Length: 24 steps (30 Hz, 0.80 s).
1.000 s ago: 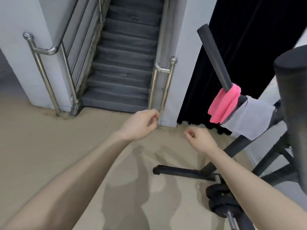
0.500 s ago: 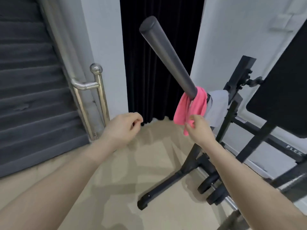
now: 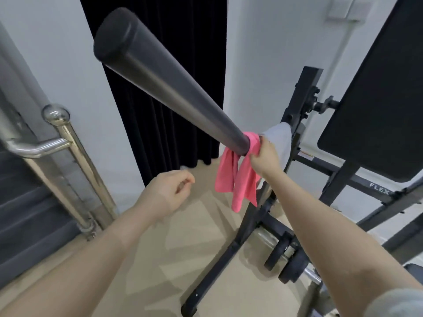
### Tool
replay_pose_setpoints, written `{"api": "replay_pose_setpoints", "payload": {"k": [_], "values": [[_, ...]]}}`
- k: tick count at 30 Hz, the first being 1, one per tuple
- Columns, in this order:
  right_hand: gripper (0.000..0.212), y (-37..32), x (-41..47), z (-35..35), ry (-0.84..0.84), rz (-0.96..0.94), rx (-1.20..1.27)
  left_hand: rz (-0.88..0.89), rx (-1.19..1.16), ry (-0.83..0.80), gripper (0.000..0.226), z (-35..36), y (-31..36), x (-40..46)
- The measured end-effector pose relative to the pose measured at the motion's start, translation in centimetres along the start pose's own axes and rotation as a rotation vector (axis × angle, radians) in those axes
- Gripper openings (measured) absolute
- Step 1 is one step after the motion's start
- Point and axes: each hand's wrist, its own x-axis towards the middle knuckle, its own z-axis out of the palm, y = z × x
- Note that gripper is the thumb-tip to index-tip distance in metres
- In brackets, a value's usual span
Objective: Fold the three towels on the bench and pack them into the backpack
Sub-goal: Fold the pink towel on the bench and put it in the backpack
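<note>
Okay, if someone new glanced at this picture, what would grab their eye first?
Probably the thick black padded bar jutting from the rack toward the camera, filling the upper middle. Next, the pink towel draped over its far end, where the right hand grips it, a grey towel just behind. The left hand hovers lower left, loosely curled and empty.

2 bare forearms, grey sleeve (image 3: 393, 303) (short, right arm only visible)
</note>
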Motion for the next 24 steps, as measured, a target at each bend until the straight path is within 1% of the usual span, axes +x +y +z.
{"api": "replay_pose_setpoints", "payload": {"k": [4,5,7,8,10,11,14,17,20,22,24], "values": [[0.013,1.3,0.8,-0.1,-0.021,0.013,-0.174,0.036,0.004,-0.047,0.014,0.5,-0.3,0.9],[0.014,1.4,0.5,-0.4,-0.025,0.021,-0.186,0.033,0.002,-0.056,0.015,0.5,-0.5,1.0],[0.029,1.7,-0.5,-0.8,-0.020,0.019,-0.145,0.031,-0.017,-0.057,0.014,0.7,-0.5,0.7],[0.029,1.8,-1.5,-1.0,-0.012,0.013,-0.106,0.041,-0.042,-0.057,0.015,0.8,-0.5,0.3],[0.019,1.7,-4.5,-1.4,0.012,0.035,-0.002,0.093,-0.106,-0.087,0.016,1.3,-0.2,-1.1],[0.017,1.8,-6.5,-1.6,0.014,0.064,0.066,0.131,-0.121,-0.116,0.016,1.5,0.0,-2.0],[0.021,2.3,-13.0,-2.3,0.032,0.112,0.217,0.220,-0.146,-0.191,0.017,2.9,0.3,-5.2],[0.030,1.5,-20.2,-3.8,0.027,0.082,0.272,0.273,-0.214,-0.223,0.019,4.7,0.9,-8.6],[0.030,1.6,-27.1,-5.3,-0.114,0.070,0.183,0.302,-0.283,-0.259,0.019,6.4,2.8,-12.3],[0.025,2.1,-31.4,-6.5,-0.227,0.133,0.073,0.307,-0.331,-0.349,0.017,7.5,4.7,-14.5],[0.020,2.7,-35.4,-8.2,-0.316,0.207,-0.029,0.370,-0.370,-0.467,0.016,8.7,7.4,-16.6]]}}
